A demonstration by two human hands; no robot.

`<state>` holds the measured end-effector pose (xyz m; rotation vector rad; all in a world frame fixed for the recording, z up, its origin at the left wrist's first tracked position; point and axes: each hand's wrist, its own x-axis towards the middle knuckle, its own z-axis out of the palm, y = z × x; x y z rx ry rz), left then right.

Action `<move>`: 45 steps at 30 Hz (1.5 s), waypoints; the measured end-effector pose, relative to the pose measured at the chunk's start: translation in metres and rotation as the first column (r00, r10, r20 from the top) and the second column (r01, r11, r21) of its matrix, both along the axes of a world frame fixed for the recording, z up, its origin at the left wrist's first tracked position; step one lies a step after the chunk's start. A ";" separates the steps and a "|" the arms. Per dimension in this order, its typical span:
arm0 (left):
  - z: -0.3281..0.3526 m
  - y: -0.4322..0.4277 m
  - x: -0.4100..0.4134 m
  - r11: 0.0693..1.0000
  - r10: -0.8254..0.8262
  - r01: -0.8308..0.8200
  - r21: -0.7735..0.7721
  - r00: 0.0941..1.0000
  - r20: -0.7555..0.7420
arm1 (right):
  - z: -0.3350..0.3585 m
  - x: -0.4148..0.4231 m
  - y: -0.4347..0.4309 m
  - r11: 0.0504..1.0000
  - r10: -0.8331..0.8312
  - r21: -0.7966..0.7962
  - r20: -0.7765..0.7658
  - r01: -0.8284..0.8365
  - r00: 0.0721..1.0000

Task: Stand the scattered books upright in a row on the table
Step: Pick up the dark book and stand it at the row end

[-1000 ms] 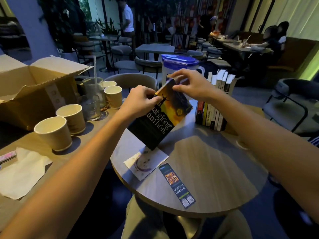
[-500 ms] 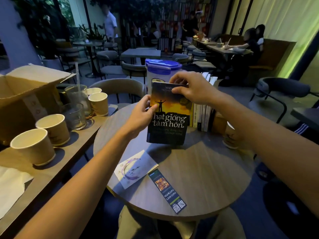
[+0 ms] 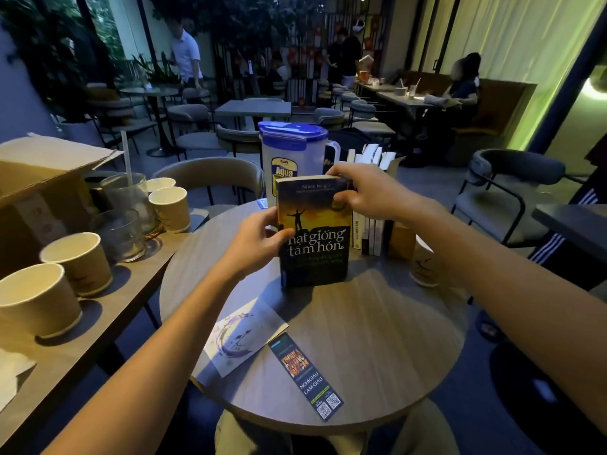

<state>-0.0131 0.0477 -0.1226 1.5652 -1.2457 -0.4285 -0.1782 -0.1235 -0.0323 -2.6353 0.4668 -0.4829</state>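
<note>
Both hands (image 3: 259, 238) grip upright book (image 3: 313, 234) (paper cups (image 3: 78, 261) unclear)

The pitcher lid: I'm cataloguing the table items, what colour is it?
Blue, on the translucent white pitcher; the lid shows clearly in the head view.

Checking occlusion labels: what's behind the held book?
Behind the book: the blue-lidded jug and the upright book row, both partly covered. Jug base and the row's left end are hidden.

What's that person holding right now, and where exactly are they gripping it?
A paperback book, upright on the round table. The left hand grips its left edge; the right hand pinches its top right corner.
</note>
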 end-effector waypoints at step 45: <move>0.025 -0.168 -0.117 0.947 0.169 -0.023 -0.320 0.885 0.434 | -0.024 -0.046 -0.097 0.941 -0.326 0.044 -0.137 0.334 0.935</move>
